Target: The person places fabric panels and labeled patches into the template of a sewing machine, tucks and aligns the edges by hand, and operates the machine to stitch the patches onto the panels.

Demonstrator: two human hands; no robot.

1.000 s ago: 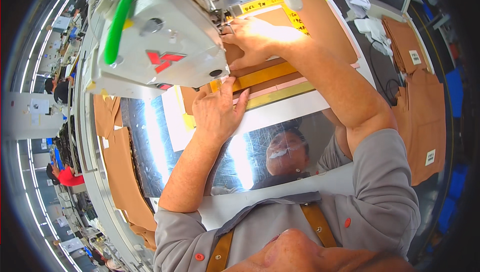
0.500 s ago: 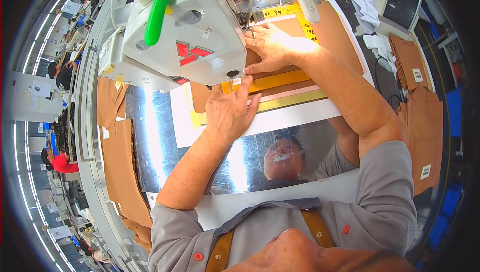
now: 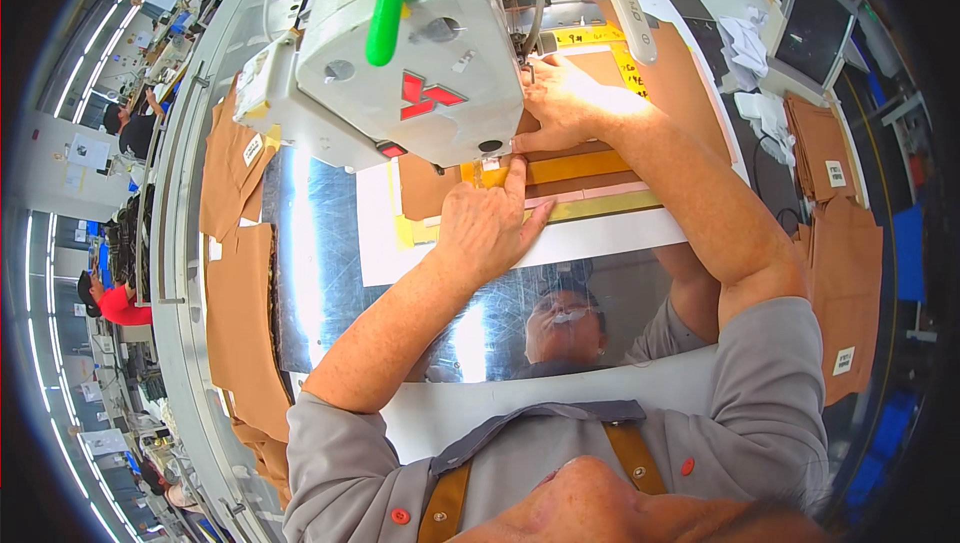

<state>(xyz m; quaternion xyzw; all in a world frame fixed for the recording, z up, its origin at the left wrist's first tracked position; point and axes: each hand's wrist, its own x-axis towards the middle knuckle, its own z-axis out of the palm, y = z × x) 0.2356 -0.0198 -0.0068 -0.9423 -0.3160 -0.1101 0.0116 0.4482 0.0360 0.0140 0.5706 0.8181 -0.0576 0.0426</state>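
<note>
My left hand [image 3: 485, 228] lies on a sewing template, its index finger stretched out by a small white label on a yellow strip [image 3: 575, 166] and its thumb spread aside. My right hand [image 3: 565, 108] rests with its fingers extended on the brown fabric [image 3: 685, 93] in the template, close beside the sewing machine head [image 3: 410, 73]. The machine's needle area and the right fingertips are partly hidden from view. A pink strip and a yellow-green strip [image 3: 600, 205] run along the near side. White sheet [image 3: 590, 233] borders the template.
Brown fabric pieces are stacked at the left [image 3: 240, 323] and right [image 3: 845, 283] of the shiny metal table [image 3: 325, 273]. Crumpled white cloth [image 3: 742, 43] lies near a dark screen [image 3: 815, 23]. A green-handled tool [image 3: 388, 13] stands on the machine head. Other people sit far left.
The whole view has shifted a little, so the machine and template appear farther right. Both hands stay on the template in nearly the same places.
</note>
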